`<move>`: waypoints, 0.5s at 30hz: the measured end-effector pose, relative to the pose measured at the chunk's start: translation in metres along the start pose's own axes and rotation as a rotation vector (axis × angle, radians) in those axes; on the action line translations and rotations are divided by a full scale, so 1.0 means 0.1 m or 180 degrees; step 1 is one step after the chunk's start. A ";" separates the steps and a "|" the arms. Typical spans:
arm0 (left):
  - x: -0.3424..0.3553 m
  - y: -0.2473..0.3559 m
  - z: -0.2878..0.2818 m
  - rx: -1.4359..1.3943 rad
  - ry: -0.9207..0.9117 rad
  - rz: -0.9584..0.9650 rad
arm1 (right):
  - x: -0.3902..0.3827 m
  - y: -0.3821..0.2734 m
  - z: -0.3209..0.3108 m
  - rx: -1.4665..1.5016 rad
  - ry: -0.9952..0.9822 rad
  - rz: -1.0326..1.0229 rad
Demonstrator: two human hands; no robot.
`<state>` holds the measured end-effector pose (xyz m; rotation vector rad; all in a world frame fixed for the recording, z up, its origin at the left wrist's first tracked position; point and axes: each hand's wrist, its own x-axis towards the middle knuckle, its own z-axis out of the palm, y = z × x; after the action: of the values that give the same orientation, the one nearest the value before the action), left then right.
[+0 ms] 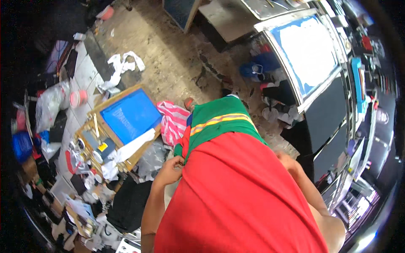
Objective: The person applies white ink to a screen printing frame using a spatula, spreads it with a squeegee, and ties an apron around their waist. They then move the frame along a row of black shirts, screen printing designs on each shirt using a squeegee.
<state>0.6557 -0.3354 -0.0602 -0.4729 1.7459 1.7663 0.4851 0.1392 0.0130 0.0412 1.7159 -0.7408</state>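
Cluttered workshop, seen from above, with a worn, stained floor point(164, 55) and, at far left, a clear plastic bag point(51, 107) on pale tiles. Next comes a low wooden board point(141, 154); a blue panel point(130, 114) lies toward its upper right corner. Just beyond the board's right edge is a crumpled pink-and-white striped cloth point(174, 121). Near it, the left hand point(170, 170) has its fingers drawn together, apparently pinching the left side of a green striped cloth point(221, 114). This green cloth lies across the front of the person's body, at the far end of a broad red cloth point(240, 189). Both look soft, limp and light, likely easy to crease but hard to damage; the side edges or hem should give the surest hold. At the red cloth's right side, the right hand point(287, 161) is partly hidden; I cannot tell whether it grips. Farthest right, a white-and-blue framed panel point(308, 50) sits by the left edge of a dark bench point(328, 107).
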 end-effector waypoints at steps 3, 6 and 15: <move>-0.03 -0.03 -0.09 0.0275 0.0000 0.0008 | -0.01 -0.17 -0.04 0.0732 0.0254 0.0129; -0.26 -0.05 -0.07 0.0935 0.0015 -0.0513 | 0.02 -0.43 -0.13 0.0126 0.0536 -0.0187; -0.68 -0.25 0.14 -0.0524 -0.0833 -0.1019 | 0.12 -1.12 -0.38 -0.0836 0.0739 -0.1363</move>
<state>0.7254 -0.3346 -0.0356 -0.5307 1.2742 1.6621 0.4033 0.0647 0.0561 -0.4496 2.0623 -0.8377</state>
